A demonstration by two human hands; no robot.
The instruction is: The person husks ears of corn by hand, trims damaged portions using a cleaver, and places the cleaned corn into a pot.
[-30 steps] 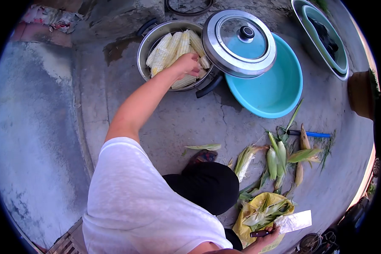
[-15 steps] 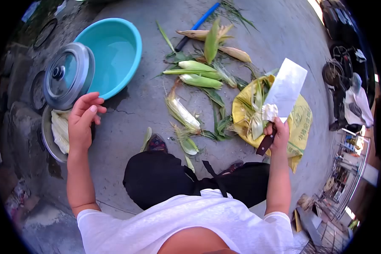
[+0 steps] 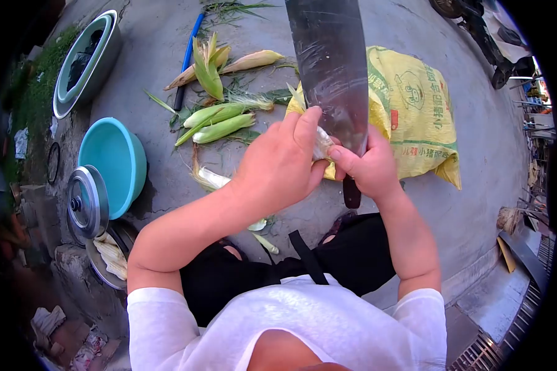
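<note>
My right hand grips a wide-bladed cleaver by its dark handle, blade pointing away from me. My left hand is closed beside the blade, its fingertips around a short pale piece that looks like corn cob. The right thumb touches that piece too; most of it is hidden by fingers. Beyond the hands, a yellow printed sack lies on the ground. Ears of corn in green husk rest to the left, and a partly husked ear lies behind my left forearm.
At left stand a teal basin, a pot lid leaning against it, and a pot holding husked corn. A pale tub is farther back. A blue-and-black stick and dry-husked corn lie ahead on the concrete.
My left hand has come from beside the basin to the pale piece. My right hand has moved inward with the cleaver, whose blade now points straight ahead. The view has shifted.
</note>
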